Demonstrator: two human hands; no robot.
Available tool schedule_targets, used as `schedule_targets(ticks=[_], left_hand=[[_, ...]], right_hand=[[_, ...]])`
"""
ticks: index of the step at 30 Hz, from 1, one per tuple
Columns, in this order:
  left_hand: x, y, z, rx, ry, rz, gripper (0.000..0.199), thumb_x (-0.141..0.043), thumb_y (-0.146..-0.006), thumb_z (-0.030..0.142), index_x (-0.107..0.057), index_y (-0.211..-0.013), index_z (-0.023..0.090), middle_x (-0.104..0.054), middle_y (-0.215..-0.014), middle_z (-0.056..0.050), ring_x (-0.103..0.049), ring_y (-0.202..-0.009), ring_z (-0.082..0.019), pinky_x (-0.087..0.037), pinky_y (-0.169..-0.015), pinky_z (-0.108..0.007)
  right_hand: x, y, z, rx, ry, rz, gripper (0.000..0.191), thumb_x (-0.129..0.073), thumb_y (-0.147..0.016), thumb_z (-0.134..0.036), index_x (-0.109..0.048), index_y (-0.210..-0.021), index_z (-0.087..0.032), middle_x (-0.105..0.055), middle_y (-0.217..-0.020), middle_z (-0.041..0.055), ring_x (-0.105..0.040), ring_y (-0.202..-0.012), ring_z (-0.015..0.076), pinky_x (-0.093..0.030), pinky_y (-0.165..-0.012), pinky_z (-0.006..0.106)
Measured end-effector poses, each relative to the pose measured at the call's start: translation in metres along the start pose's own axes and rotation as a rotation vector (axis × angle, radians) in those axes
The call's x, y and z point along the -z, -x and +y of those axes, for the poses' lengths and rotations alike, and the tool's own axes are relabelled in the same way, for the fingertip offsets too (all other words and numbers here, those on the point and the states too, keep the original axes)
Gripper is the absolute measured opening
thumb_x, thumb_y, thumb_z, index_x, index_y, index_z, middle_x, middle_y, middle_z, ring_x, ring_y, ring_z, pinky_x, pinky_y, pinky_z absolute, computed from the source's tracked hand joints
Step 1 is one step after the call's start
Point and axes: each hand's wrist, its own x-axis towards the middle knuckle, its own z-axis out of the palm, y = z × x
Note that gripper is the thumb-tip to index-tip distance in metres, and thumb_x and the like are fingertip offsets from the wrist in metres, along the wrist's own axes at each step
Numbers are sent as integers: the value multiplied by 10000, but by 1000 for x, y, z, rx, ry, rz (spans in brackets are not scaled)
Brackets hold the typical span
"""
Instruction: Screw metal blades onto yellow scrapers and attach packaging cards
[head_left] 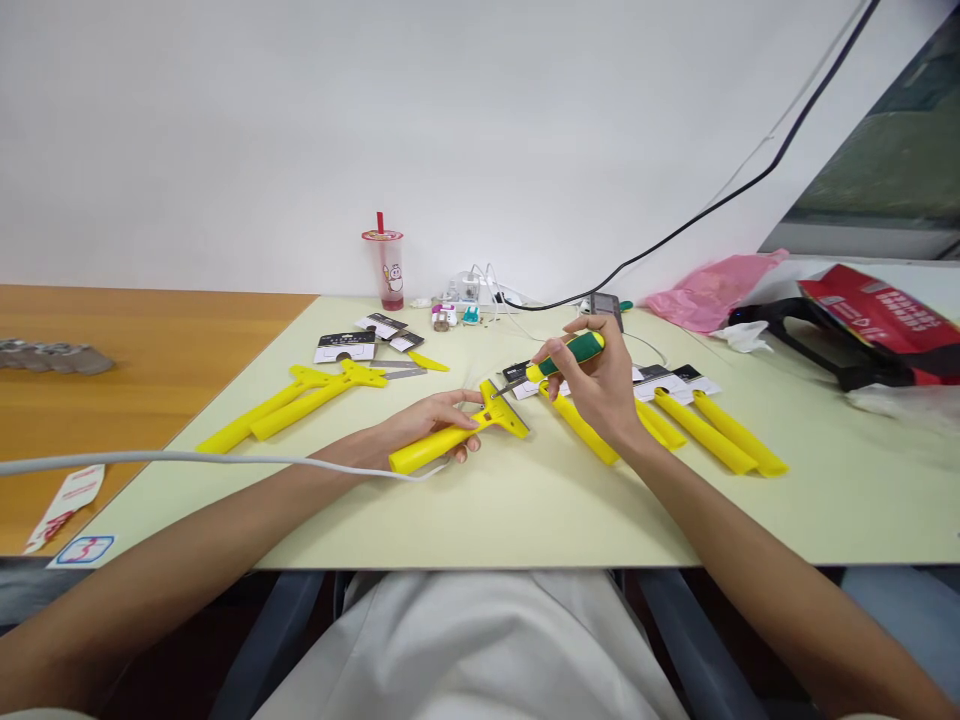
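Gripping a scraper (439,446) mid-frame, the left hand (435,413) is apparently bracing it for the screwdriver (576,352) the right hand (596,390) is clasping.

Our left forearm (225,525) enters at the lower left corner, bare, and slants up and rightward towards the middle of the frame. The left wrist (375,440) looks nearly straight. Our left hand (431,412) lies just below the centre, its fingers (457,397) pointing right and bent in a grip. Our right forearm (757,565), also bare, comes in from the lower right corner and angles up and leftward to the right wrist (634,435). Our right hand (600,385), right of centre, sits higher than the left, fingers curled closed, its thumb (562,358) pointing to the upper left. Our two hands are near each other but apart.
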Motion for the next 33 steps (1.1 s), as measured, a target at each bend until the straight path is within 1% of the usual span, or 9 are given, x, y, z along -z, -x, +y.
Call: schedule_targets(ticks=[4,8,13,17,21,23,27,30,33], left_hand=[[2,-1,0,-4,-8,5,581,-815,-805,106,-588,-1338,150,-793,-1112,-162,-743,-677,-174,-613,-569,-270],[2,0,1,3,1,16,553,-819,-811,104,-608,-1319,160,-786,-1103,-141,-728,-662,-158,-607,-566,-261],[-5,2,4,-10,-4,14,535,-812,-802,94,-628,-1299,165,-766,-1007,-100,-720,-670,-161,-586,-539,-243],[-9,5,7,4,-8,34,556,-816,-799,95,-595,-1302,178,-771,-998,-101,-710,-664,-154,-552,-524,-228],[-12,7,7,15,-2,26,593,-857,-775,118,-553,-1276,207,-769,-973,-71,-707,-644,-150,-532,-520,-225],[-12,8,7,7,-11,28,600,-860,-778,128,-549,-1284,212,-754,-910,-44,-698,-633,-149,-527,-519,-221],[-10,8,7,-16,-35,52,591,-848,-815,157,-556,-1325,215,-715,-811,-14,-644,-566,-126,-494,-504,-204],[-8,7,6,-63,-28,97,604,-834,-827,146,-555,-1358,208,-735,-879,-42,-635,-584,-111,-475,-502,-190],[-8,6,7,-101,-42,125,634,-788,-851,139,-524,-1423,206,-723,-841,-29,-620,-576,-106,-467,-514,-177]], right_hand=[[-1,2,3,57,17,-43,497,-815,-993,-607,-484,-1195,-295,-784,-952,-3,-647,-545,130,-555,-501,290],[-1,5,4,62,7,-90,442,-774,-1028,-593,-497,-1224,-309,-744,-1031,24,-710,-718,177,-608,-577,327],[0,7,7,114,8,-134,434,-780,-1043,-509,-482,-1302,-327,-729,-1125,46,-739,-891,209,-644,-650,338],[1,6,9,164,83,-121,495,-791,-1037,-510,-493,-1393,-337,-731,-1118,29,-693,-784,170,-635,-650,321],[3,6,9,201,108,-122,405,-743,-1068,-524,-530,-1356,-336,-722,-1101,20,-626,-655,131,-614,-608,312],[4,6,7,208,116,-137,391,-718,-1089,-498,-525,-1389,-337,-710,-1163,32,-639,-682,128,-624,-629,311],[5,8,5,204,125,-175,503,-728,-1083,-474,-483,-1507,-360,-690,-1311,65,-671,-732,134,-635,-627,309],[4,8,6,168,101,-173,539,-751,-1065,-490,-496,-1526,-375,-720,-1291,58,-635,-635,117,-604,-546,293],[3,8,8,145,82,-126,536,-815,-1014,-509,-569,-1463,-350,-754,-1202,50,-677,-702,150,-590,-530,278]])
